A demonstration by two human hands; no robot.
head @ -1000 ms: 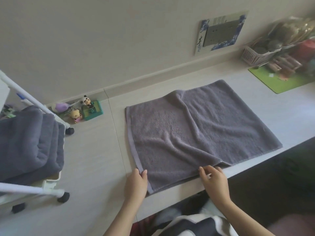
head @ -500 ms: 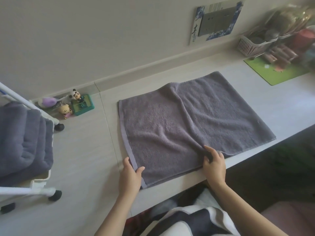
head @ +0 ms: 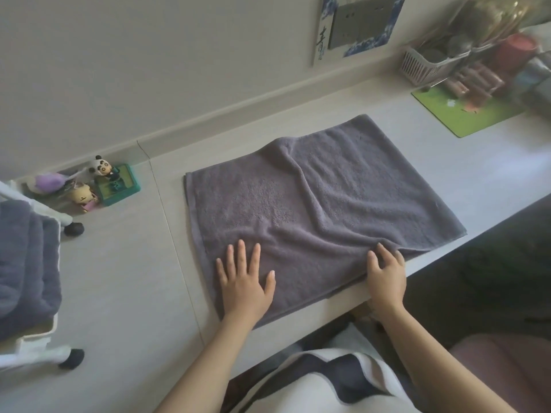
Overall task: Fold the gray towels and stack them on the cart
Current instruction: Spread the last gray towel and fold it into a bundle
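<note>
Gray towel lies on the counter, near edge at the lip. Left hand presses flat, fingers spread; right hand rests loosely curled on it. The central ridge could get folded in.

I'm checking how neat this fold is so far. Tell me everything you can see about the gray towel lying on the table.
The gray towel is terry cloth with a flat hemmed border along its left edge. It lies spread on the pale table, apparently doubled, its near edge at the table's front. A raised wrinkle runs from the far edge toward the middle. The left hand lies flat, fingers spread, on the near left part; the right hand rests on the near edge.
</note>
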